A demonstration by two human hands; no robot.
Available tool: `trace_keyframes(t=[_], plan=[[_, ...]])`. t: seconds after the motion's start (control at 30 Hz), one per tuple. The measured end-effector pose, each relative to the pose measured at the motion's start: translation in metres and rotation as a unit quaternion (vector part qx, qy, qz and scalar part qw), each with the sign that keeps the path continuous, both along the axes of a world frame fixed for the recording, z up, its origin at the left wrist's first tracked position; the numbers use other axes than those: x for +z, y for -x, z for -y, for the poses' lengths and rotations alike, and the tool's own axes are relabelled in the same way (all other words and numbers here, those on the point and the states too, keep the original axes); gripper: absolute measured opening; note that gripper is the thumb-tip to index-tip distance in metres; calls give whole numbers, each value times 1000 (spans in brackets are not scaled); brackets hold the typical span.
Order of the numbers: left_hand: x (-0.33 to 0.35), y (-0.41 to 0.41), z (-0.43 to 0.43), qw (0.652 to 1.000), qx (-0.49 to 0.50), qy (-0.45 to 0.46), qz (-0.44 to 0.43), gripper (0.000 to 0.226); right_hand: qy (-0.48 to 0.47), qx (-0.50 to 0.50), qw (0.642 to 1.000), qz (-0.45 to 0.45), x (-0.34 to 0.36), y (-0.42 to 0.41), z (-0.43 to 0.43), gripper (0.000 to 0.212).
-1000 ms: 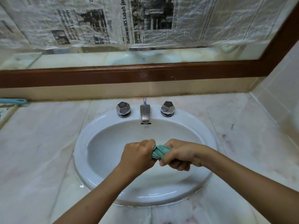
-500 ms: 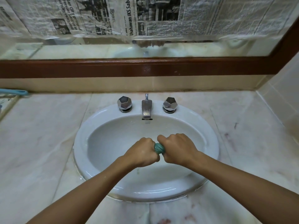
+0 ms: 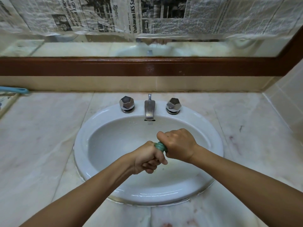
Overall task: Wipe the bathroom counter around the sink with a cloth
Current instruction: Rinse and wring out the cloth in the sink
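1. Cloth point(image 3: 160, 146): green, twisted into a tight roll, held over the sink point(image 3: 82, 145) bowl, off the counter point(image 3: 41, 136).
2. Left hand point(image 3: 147, 159): fist wrapped round the cloth's near end, fingers curled underneath.
3. Right hand point(image 3: 177, 145): fist wrapped round the far end, knuckles up. Only a short band of cloth shows between the fists.
4. Faucet point(image 3: 149, 110), left knob point(image 3: 126, 103) and right knob point(image 3: 173, 104): on the back rim, well apart from both hands.
5. Counter: pale marble, with reddish marks right of the sink and along the front.
6. Newspaper point(image 3: 164, 15): covers the upper mirror point(image 3: 82, 48).
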State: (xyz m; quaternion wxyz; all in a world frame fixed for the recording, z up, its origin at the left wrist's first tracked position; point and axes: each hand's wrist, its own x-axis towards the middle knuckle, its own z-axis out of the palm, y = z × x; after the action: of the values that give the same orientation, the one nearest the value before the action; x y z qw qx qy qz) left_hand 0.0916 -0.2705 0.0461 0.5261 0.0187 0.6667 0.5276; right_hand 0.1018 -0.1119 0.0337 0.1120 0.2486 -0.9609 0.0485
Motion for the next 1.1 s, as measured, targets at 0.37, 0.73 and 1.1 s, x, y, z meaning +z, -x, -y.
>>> trace_keyframes(t=[0.37,0.73,1.1], plan=[[2,-3,7,990,12,-78,115,44,-1,25,998,-56,4,6,3,52],[7,-36,29,899,-153,184,-367,18,90,-222,916,321,29,-68,36,24],[-9,-74,60,651,-239,-25,-720,56,599,-298,528,522,60,-172,42,68]])
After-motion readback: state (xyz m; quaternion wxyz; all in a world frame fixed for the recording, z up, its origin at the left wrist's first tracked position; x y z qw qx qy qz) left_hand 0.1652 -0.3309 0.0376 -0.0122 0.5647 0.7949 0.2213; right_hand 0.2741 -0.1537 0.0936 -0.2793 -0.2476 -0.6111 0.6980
